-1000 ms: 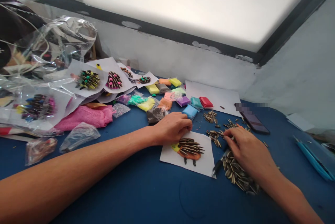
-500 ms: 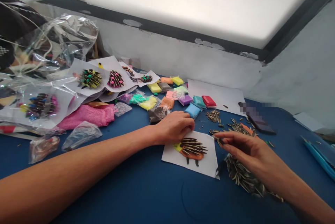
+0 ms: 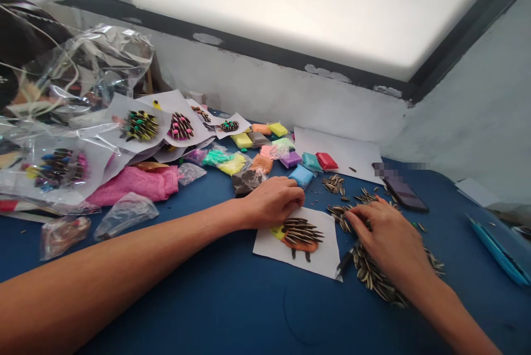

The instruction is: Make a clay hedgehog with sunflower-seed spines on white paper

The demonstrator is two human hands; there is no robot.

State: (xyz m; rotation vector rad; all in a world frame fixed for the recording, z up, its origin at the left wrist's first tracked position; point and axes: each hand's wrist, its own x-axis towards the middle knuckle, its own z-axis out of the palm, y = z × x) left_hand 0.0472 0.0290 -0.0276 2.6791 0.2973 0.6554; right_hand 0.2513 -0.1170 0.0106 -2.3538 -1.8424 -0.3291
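Observation:
My left hand [image 3: 276,200] is closed with curled fingers and rests on the upper left edge of a white paper card [image 3: 265,247]. Whatever is inside its fingers is hidden. On the card is a clay hedgehog [image 3: 301,238] with an orange body, yellow face, dark legs and striped sunflower seeds as spines. To the right, my right hand [image 3: 385,239] is bent over a pile of sunflower seeds [image 3: 373,275]. Its thumb and index finger come together beside a smaller group of seeds [image 3: 340,217]; any seed between them is too small to make out. A black pen-like object [image 3: 345,262] touches the card's lower right corner.
Colourful clay packets [image 3: 302,176] lie beyond my left hand. Other seed hedgehogs on paper [image 3: 181,125], a pink cloth [image 3: 135,182] and clear plastic bags [image 3: 126,214] are at left. A phone [image 3: 402,189] and a blue folder-like item [image 3: 498,252] lie at right.
My right hand has moved from beside the card's right edge to over the seed pile, turning its back upward. My left hand stays at the card's upper edge. The view has shifted slightly.

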